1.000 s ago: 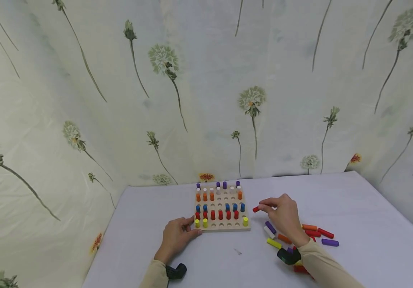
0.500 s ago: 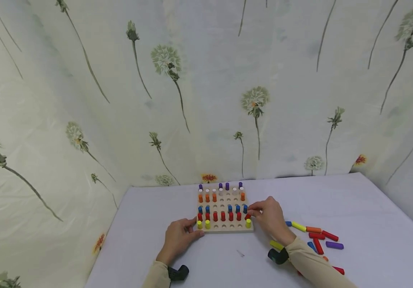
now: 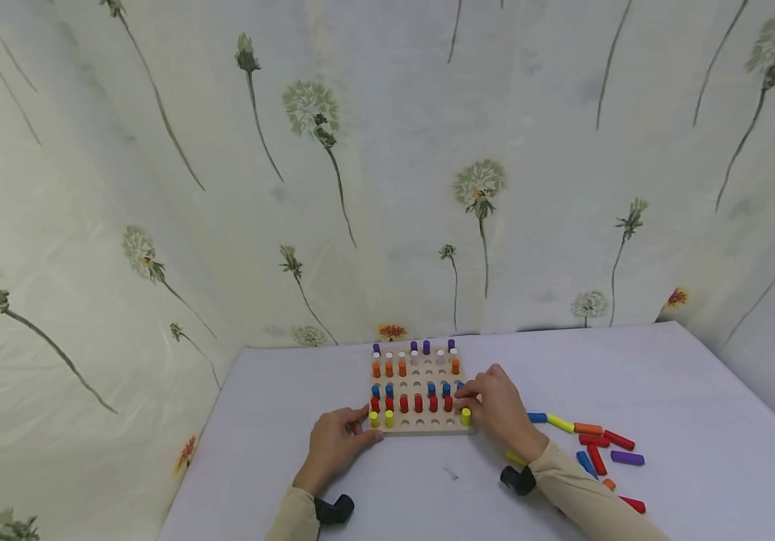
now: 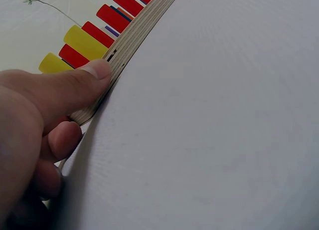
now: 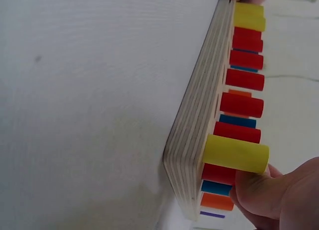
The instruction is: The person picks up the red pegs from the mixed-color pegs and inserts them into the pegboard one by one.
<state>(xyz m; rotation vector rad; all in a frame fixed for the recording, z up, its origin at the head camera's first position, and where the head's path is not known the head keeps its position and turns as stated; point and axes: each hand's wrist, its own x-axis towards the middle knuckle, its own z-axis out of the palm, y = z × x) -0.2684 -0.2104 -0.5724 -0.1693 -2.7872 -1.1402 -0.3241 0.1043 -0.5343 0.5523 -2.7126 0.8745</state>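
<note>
A wooden pegboard (image 3: 428,429) lies on the table with rows of yellow, red, blue, orange, white and purple pegs standing in its holes. My left hand (image 3: 339,443) grips its front left corner, thumb (image 4: 94,73) on the front edge and fingers round the left side. At the right end of the red row, my right hand (image 3: 499,409) pinches a red peg (image 5: 218,174), which stands upright in line with that row. Just in front of it is a yellow peg (image 5: 237,153) at the board's corner. In the head view the fingers cover the held peg.
Loose pegs lie on the white table right of the board, among them a purple peg (image 3: 627,457), an orange peg (image 3: 588,429) and a yellow peg (image 3: 560,423). My right forearm (image 3: 583,488) passes over part of this pile. A flower-patterned curtain (image 3: 374,188) hangs behind the table.
My right hand has carried the red peg left from above the loose pegs to the right end of the red row, where it went from tilted to upright. My left hand keeps its grip.
</note>
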